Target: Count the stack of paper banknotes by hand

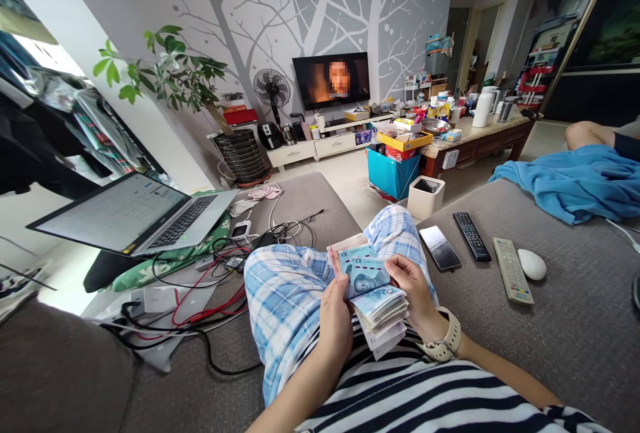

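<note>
While the left hand (336, 316) grips a stack of banknotes (379, 309) over the lap, the right hand (416, 296) pinches the top blue note (369, 275); a phone (440, 247) lies on the sofa (575, 326) nearby.

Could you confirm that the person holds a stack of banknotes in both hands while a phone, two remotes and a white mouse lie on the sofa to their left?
No: the head view shows the phone, black remote, grey remote and white mouse on the sofa to the person's right, not left. The left hand and right hand do hold the stack of banknotes.
</note>
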Demonstrator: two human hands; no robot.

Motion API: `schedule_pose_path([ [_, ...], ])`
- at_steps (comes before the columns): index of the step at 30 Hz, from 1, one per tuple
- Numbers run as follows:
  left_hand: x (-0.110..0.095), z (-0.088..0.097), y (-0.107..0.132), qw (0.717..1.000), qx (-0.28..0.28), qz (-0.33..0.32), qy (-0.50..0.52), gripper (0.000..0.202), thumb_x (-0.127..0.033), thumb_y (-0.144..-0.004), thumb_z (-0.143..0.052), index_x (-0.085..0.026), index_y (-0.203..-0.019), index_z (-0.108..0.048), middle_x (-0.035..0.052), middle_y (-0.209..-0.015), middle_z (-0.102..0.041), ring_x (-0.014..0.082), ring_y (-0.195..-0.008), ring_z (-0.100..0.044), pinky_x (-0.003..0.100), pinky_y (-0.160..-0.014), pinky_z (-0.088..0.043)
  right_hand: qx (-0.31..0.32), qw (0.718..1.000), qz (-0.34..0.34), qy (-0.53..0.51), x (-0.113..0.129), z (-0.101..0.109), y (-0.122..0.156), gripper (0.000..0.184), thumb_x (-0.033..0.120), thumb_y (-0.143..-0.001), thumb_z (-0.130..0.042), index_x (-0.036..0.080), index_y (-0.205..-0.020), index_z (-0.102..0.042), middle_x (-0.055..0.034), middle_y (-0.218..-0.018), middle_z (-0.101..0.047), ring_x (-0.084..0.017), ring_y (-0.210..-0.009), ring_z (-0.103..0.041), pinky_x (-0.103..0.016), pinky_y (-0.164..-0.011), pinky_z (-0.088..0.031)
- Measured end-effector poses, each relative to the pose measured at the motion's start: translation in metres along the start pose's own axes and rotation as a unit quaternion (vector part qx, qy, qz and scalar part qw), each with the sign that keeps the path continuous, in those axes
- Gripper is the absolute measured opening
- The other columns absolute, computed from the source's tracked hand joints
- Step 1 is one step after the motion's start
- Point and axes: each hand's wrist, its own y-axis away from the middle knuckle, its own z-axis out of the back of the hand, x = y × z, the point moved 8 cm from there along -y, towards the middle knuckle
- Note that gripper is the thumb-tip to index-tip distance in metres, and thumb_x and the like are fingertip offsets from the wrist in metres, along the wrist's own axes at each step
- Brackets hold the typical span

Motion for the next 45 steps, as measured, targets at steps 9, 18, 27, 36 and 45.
schedule_pose_path([
  [9, 0.0006, -0.0016, 0.0001, 1.0, 0.013, 0.003, -0.009, 0.028, -0.033, -0.073, -0.066, -0.013, -0.092, -0.071, 0.0064, -0.088, -0.073, 0.0232, -0.081, -0.066, 0.034, -0.075, -0.05, -0.003, 1.0, 0.0, -0.009, -0.0007, 0.0007, -0.0002, 0.03, 0.041, -0.078, -0.065, 0.02, -0.064, -0.05, 0.0053, -0.054, -0.035, -0.01, -0.049, -0.029, -0.026, -0.048, -0.024],
  [18, -0.0011, -0.0027, 0.0012, 1.0, 0.014, 0.003, -0.016, 0.028, -0.033, -0.073, -0.065, -0.014, -0.092, -0.071, 0.0059, -0.089, -0.073, 0.0231, -0.082, -0.066, 0.033, -0.074, -0.05, 0.001, 1.0, -0.006, -0.005, -0.0023, 0.0005, -0.0001, 0.031, 0.042, -0.078, -0.064, 0.021, -0.063, -0.048, 0.0054, -0.054, -0.034, -0.011, -0.049, -0.027, -0.026, -0.048, -0.022],
  [27, 0.0019, 0.0007, 0.0003, 1.0, 0.004, 0.005, -0.014, 0.03, -0.034, -0.072, -0.067, -0.012, -0.092, -0.071, 0.0058, -0.087, -0.073, 0.0215, -0.077, -0.065, 0.031, -0.069, -0.049, -0.001, 1.0, -0.007, -0.011, -0.0026, 0.0003, -0.0003, 0.031, 0.044, -0.077, -0.065, 0.021, -0.064, -0.049, 0.0053, -0.054, -0.035, -0.011, -0.049, -0.027, -0.027, -0.047, -0.022],
  [36, -0.0009, -0.0003, 0.0009, 1.0, 0.001, 0.002, -0.015, 0.023, -0.033, -0.071, -0.067, -0.015, -0.085, -0.072, 0.0045, -0.084, -0.073, 0.0221, -0.081, -0.065, 0.032, -0.075, -0.049, -0.004, 1.0, -0.004, -0.003, -0.0019, 0.001, 0.0003, 0.031, 0.044, -0.078, -0.064, 0.021, -0.063, -0.048, 0.005, -0.054, -0.034, -0.012, -0.049, -0.027, -0.028, -0.048, -0.022],
  [45, -0.0004, 0.0, 0.0008, 1.0, 0.0, 0.004, -0.015, 0.022, -0.032, -0.07, -0.067, -0.015, -0.083, -0.071, 0.0043, -0.083, -0.073, 0.0229, -0.082, -0.065, 0.034, -0.078, -0.049, 0.001, 1.0, 0.002, -0.016, -0.0013, 0.0005, -0.0003, 0.031, 0.04, -0.08, -0.064, 0.021, -0.063, -0.047, 0.0049, -0.055, -0.033, -0.011, -0.05, -0.027, -0.027, -0.048, -0.021],
])
